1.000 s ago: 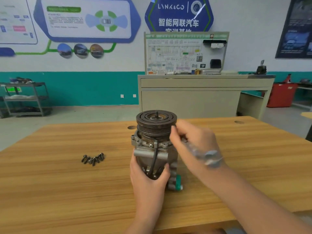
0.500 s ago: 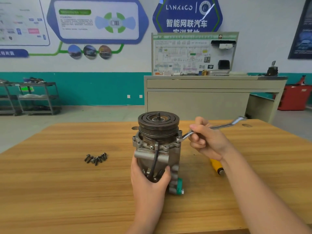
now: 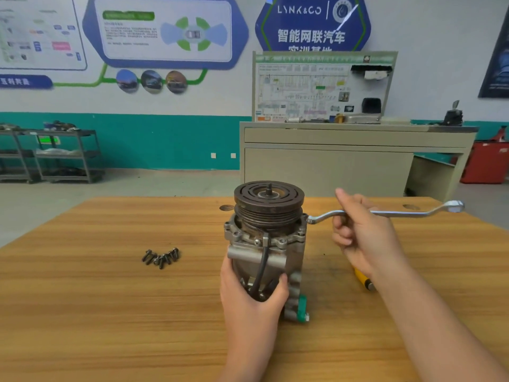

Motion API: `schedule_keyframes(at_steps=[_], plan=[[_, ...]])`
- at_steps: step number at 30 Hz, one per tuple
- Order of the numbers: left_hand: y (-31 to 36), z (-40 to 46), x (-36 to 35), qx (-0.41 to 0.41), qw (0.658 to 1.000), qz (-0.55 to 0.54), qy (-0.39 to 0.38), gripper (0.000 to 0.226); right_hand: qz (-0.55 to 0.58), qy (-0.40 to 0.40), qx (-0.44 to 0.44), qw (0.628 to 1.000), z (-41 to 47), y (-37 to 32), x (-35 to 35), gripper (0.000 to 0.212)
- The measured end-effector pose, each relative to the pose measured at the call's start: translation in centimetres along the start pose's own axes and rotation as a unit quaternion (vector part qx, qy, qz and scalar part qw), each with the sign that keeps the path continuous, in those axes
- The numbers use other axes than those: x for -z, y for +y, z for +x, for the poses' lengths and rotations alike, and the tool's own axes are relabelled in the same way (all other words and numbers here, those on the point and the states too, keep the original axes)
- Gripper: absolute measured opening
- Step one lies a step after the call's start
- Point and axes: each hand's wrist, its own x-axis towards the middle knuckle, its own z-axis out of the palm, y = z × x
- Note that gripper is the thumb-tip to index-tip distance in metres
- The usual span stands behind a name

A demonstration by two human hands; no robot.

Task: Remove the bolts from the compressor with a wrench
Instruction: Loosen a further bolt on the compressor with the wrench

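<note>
A: Where's the compressor [image 3: 268,244]?

B: Upright mid-table [image 3: 82,312], pulley on top. Left hand [image 3: 252,296] wraps its lower body from the front, fingers & thumb curled round it.

A: Wrench [image 3: 385,213]?

B: Right hand [image 3: 363,235] holds the shank, fingers curled round it, index partly lifted. Ring end sits at the flange on the compressor's right side, presumably on a bolt there; can't see the bolt head itself. Long axis runs roughly level, out to the right, free end well past the hand.

A: Room to swing?

B: Plenty, I'd say. Bare wood to the right & behind. Only a yellow-handled tool [image 3: 362,279] near the wrist, lying low. Pulley overhang is the tight bit.

A: Bolts already out?

B: Small heap of bolts [image 3: 161,256] to the left, well apart from the compressor. Right hand's the one for the next pull.
</note>
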Motion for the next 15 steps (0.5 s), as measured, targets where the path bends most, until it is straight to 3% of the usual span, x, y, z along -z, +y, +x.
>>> schedule_keyframes(at_steps=[4, 7, 10, 13, 15], plan=[[0.0, 0.0, 0.0, 0.000, 1.000, -0.001, -0.001, 0.096, -0.084, 0.011, 0.085, 0.993, -2.9, 0.1, -1.4, 0.036], [0.1, -0.1, 0.0, -0.002, 1.000, 0.004, -0.005, 0.094, -0.200, 0.007, 0.163, 0.966, -4.0, -0.3, -2.3, 0.043], [0.2, 0.0, 0.0, -0.004, 1.000, 0.014, -0.002, 0.095, -0.331, -0.026, 0.240, 0.912, -5.1, -0.6, -3.1, 0.039], [0.2, 0.0, 0.0, -0.004, 1.000, 0.017, -0.005, 0.094, -0.459, -0.085, 0.337, 0.817, -6.3, -0.2, -3.5, 0.038], [0.2, -0.1, 0.1, -0.003, 1.000, 0.020, -0.008, 0.094, -0.476, -0.111, 0.365, 0.792, -6.8, 0.6, -3.1, 0.034]])
